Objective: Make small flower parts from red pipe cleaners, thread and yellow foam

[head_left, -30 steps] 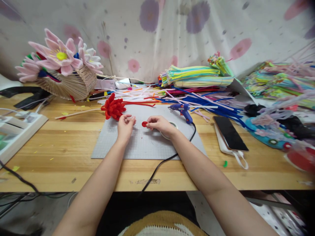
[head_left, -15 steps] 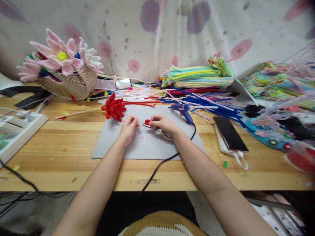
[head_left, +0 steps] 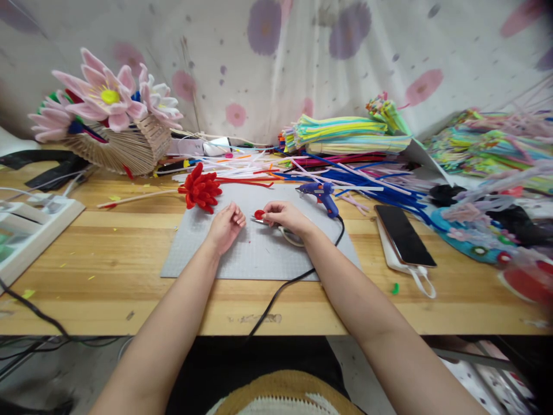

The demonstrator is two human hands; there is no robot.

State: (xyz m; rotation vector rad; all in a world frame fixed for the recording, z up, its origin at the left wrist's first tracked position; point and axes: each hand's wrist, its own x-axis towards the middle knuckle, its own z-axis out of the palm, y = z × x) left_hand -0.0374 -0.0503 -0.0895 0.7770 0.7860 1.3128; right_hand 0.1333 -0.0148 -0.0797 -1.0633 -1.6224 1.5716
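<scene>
My right hand [head_left: 283, 215] is closed in a pinch on a small red coil of pipe cleaner [head_left: 259, 214]. Beneath that hand is a pair of scissors [head_left: 290, 236]; its blade tips point left and the hand covers its middle. To the left, apart from the coil, my left hand [head_left: 227, 226] has its fingers curled in, and whatever they may hold is hidden. A red pipe-cleaner flower [head_left: 200, 188] on a stick lies just beyond my left hand. Both hands are over a grey cutting mat [head_left: 259, 262].
A blue glue gun [head_left: 322, 195] lies on the mat's right, its black cord running to the front edge. A phone [head_left: 405, 235] rests on a white power bank. Loose pipe cleaners [head_left: 371, 183] cover the back; a power strip [head_left: 38, 230] stands left.
My left hand has rolled slightly, its fingers curling further in and showing more of their tips. My right hand keeps its place with the red coil.
</scene>
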